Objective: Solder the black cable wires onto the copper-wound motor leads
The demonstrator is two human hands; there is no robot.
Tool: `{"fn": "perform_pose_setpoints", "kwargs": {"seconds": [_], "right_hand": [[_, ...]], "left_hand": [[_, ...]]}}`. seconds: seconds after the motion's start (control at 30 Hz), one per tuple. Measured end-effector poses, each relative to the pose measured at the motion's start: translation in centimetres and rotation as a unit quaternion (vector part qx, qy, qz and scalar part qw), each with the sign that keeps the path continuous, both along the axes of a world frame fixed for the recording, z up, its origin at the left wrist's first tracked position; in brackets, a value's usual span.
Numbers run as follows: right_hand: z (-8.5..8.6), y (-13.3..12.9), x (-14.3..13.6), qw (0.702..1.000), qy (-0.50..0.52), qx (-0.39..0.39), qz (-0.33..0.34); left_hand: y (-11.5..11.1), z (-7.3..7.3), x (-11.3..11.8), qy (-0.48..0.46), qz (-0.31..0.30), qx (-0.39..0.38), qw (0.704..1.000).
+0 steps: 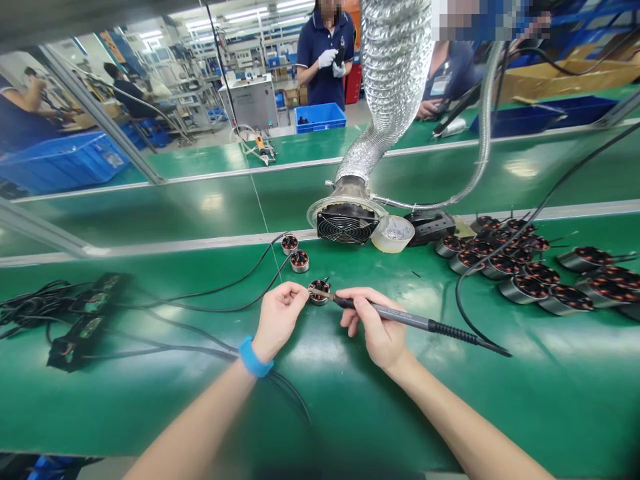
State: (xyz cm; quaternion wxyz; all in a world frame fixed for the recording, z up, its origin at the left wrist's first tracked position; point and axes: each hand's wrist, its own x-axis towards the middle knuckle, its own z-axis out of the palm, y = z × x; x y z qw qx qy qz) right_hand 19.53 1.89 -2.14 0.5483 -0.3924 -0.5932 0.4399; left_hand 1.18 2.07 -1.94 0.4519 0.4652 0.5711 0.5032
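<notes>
My right hand grips a grey and black soldering iron like a pen. Its tip reaches a small motor with copper windings on the green bench. On the motor's left side, my left hand is closed in a pinch at its edge. A thin solder wire runs down from above into those fingers; its end between them is too small to make out. A blue band circles my left wrist. Just behind stand two more small motors, apart from both hands.
A fume duct with a fan hangs beyond the motor. A tape roll stands beside it. Several larger motors crowd the right. Power strips and cables lie left. Across the bench stands a person in gloves.
</notes>
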Motion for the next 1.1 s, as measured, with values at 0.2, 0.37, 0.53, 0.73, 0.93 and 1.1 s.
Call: {"fn": "perform_pose_setpoints", "kwargs": {"seconds": [0.2, 0.37, 0.53, 0.73, 0.93, 1.1], "right_hand": [[0.5, 0.1, -0.4, 0.998, 0.046, -0.048, 0.003], [1.0, 0.3, -0.4, 0.993, 0.098, -0.055, -0.039], [0.9, 0.3, -0.2, 0.993, 0.1, -0.046, -0.052], [0.2, 0.2, -0.1, 0.995, 0.069, 0.003, -0.066], [-0.4, 0.9, -0.4, 0.979, -0.114, 0.134, -0.099], [-1.2, 1.7, -1.2, 0.957, -0.211, 0.187, -0.065]], "left_hand": [[0.0, 0.0, 0.0, 0.0, 0.005, 0.008, 1.0], [0.1, -0.4, -0.1, 0.009, 0.005, 0.005, 1.0], [0.1, -0.6, -0.2, 0.009, 0.009, 0.002, 1.0], [0.1, -0.4, -0.1, 0.007, 0.01, 0.0, 1.0], [0.0, -0.2, -0.1, 0.007, 0.01, 0.002, 1.0], [0.1, -0.4, 0.0, 0.005, 0.006, 0.003, 1.0]]}}
